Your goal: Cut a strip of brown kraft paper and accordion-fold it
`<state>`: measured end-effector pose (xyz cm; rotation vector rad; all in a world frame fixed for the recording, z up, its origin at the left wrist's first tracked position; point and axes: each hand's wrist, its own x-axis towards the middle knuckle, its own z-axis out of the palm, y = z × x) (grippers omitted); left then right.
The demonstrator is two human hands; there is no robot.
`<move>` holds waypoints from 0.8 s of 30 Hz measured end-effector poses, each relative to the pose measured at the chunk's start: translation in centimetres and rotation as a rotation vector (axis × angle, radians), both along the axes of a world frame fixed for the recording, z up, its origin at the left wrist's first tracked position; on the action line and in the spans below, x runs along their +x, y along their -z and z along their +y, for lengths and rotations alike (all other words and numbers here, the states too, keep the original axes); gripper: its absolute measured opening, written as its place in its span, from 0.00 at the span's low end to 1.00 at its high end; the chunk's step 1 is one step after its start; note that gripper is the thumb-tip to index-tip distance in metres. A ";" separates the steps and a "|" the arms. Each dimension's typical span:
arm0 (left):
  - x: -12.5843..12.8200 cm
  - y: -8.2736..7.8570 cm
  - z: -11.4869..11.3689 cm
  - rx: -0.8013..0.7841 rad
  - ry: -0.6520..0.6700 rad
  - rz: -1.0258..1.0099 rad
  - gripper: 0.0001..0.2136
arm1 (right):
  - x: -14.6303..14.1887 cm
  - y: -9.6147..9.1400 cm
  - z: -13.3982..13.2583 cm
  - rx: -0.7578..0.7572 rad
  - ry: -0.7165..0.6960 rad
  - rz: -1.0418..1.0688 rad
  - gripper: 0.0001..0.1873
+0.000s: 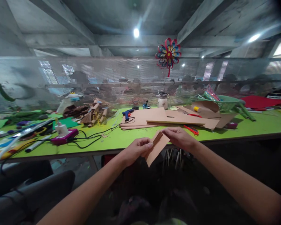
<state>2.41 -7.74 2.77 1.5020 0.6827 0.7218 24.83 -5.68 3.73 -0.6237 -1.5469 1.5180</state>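
Both my hands hold a small folded piece of brown paper [156,148] in front of the green table's [131,137] near edge. My left hand [137,151] is closed, pinching the paper's left side. Fingers of my right hand [179,137] pinch the pleated top end. The paper hangs down at a slant between the hands, below the table edge.
Brown paper sheets [164,118], a red utility knife [191,129], a blue glue gun [127,113], black cables and a pink power strip [64,136] lie on the table. A green basket [224,103] stands at the right. A mesh screen [107,78] backs the table, with a paper pinwheel [168,53] hanging above.
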 end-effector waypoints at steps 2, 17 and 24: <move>0.3 0.3 -0.1 -0.011 -0.029 -0.049 0.17 | -0.3 0.7 -0.3 -0.024 -0.017 0.024 0.16; 1.1 -0.6 -0.3 -0.251 -0.027 -0.225 0.16 | -0.9 1.7 -1.1 0.106 -0.027 -0.040 0.18; 2.7 2.7 -1.8 -0.380 0.156 -0.494 0.17 | -2.1 0.4 -3.8 0.447 -0.060 -0.129 0.14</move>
